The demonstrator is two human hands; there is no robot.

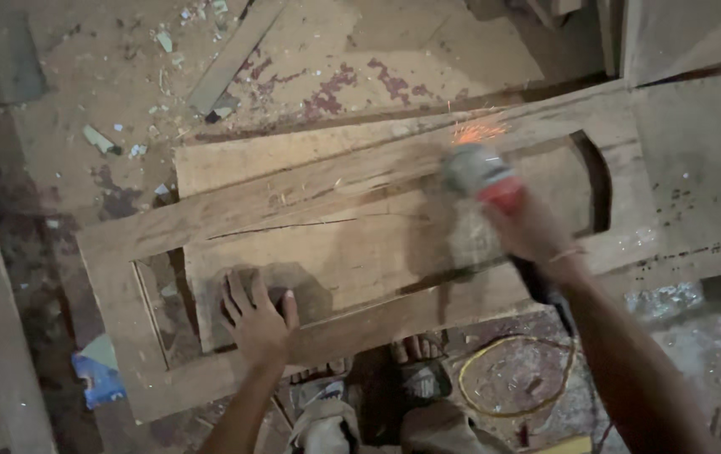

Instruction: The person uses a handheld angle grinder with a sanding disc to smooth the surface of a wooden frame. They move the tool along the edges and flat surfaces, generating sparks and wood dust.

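Sandalled feet of the person stand at the bottom edge of the view, with a yellow cable looped on the dusty floor just to their right. Left hand lies open, fingers spread, pressed flat on the near part of the wooden frame, beside its left opening. Right hand is closed around the body of an angle grinder, which is blurred; its grey head sits on the frame's far rail, and orange sparks fly from the contact point. A flat wooden panel lies within the frame, between the two hands. Blue scrap lies on the floor under the frame's left corner. Beyond the frame, a loose plank and pale debris lie on the floor, well apart from the hands.
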